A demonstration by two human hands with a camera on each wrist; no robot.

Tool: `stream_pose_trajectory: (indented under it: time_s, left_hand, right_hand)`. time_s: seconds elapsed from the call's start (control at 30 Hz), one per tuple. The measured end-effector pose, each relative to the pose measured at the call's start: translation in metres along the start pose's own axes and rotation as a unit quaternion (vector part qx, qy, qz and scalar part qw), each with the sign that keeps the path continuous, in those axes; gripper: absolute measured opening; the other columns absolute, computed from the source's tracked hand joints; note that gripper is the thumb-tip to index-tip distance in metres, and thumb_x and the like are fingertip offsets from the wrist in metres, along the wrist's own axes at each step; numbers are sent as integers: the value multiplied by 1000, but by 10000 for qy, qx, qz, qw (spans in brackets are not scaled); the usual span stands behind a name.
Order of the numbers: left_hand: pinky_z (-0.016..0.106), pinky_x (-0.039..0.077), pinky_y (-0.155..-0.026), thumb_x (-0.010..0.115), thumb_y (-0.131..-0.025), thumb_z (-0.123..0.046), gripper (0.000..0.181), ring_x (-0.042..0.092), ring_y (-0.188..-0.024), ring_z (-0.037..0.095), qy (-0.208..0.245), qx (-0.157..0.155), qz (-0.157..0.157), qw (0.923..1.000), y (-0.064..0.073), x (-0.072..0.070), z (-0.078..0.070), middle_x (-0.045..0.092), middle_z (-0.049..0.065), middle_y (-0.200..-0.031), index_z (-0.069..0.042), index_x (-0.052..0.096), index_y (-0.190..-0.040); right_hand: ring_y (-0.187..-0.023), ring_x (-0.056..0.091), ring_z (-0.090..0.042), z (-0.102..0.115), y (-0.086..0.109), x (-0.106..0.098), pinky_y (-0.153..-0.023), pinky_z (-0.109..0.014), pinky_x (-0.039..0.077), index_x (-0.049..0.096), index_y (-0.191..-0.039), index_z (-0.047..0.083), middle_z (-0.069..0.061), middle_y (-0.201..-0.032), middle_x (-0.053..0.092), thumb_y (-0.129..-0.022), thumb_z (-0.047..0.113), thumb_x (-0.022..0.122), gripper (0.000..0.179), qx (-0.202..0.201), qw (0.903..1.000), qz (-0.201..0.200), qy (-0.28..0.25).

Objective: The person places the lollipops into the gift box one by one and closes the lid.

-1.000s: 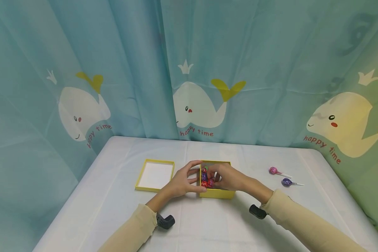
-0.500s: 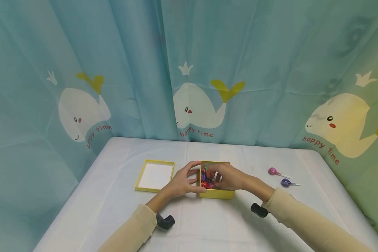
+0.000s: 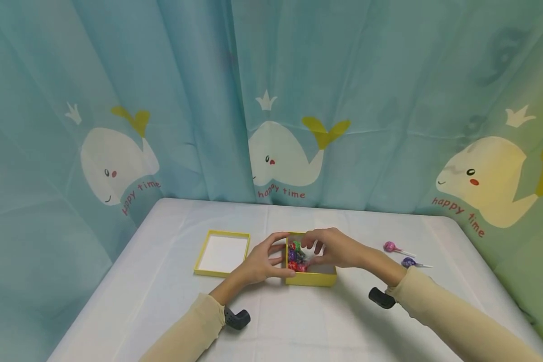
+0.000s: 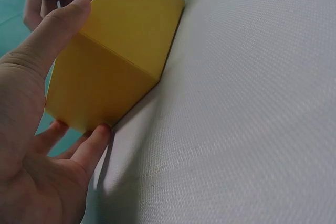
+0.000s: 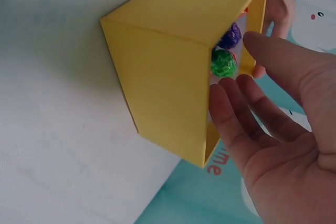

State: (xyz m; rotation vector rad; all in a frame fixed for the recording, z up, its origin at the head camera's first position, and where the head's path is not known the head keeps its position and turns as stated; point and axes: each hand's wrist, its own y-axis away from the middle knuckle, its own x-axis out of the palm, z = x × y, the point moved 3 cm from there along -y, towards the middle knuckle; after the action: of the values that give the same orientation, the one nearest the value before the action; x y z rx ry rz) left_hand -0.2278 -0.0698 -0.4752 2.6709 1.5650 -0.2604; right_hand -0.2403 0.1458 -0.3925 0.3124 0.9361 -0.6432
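Observation:
An open-topped yellow box (image 3: 312, 279) stands on the table with several wrapped lollipops (image 3: 292, 255) bunched at its left side. In the right wrist view a green lollipop (image 5: 224, 63) and a purple one show near the opening. My left hand (image 3: 259, 261) grips the box's left end, thumb at the near corner and fingers spread along the side. Over the box's opening is my right hand (image 3: 339, 249), its fingers loosely curved and apart from the thumb. Nothing shows between them. Part of the box's inside is hidden behind this hand.
A yellow-rimmed lid (image 3: 221, 253) with a white inside lies left of the box. To the right, a pink lollipop (image 3: 390, 246) and a purple lollipop (image 3: 408, 262) lie on the white tabletop (image 3: 289, 322). A blue whale-print curtain (image 3: 199, 125) hangs behind.
My right hand has risen a little from inside the box and moved slightly right, its fingers parting. More of the lollipops now shows. My left hand stays on the box.

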Motion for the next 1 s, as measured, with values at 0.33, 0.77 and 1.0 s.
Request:
stream_pose_trajectory:
  time_s: [0.33,0.77,1.0]
  left_hand:
    - [38,49,-110,92,-78,-14,94,40,-147,32,-37,-81,-50,9999,0,1,0,34,5,-164,-17,39,-156]
    - [37,50,-109,93,-77,-15,93,41,-147,30,-68,-130,-128,9998,1,1,-1,35,2,-163,-22,42,-154]
    - [36,49,-109,93,-77,-13,94,41,-147,29,-69,-92,-118,9999,1,1,-1,34,2,-163,-23,41,-155]
  right_hand:
    - [-92,68,-31,-5,14,-12,-70,-26,62,68,-114,11,-7,-105,68,-86,4,82,32,63,9997,-223,-27]
    - [-92,68,-28,-11,30,-22,-68,-24,61,68,-117,10,1,-108,69,-90,6,79,30,1,9982,-597,49]
    - [-92,67,-22,-20,49,-35,-66,-23,59,69,-117,11,-4,-111,70,-89,11,81,31,196,9953,-884,330]
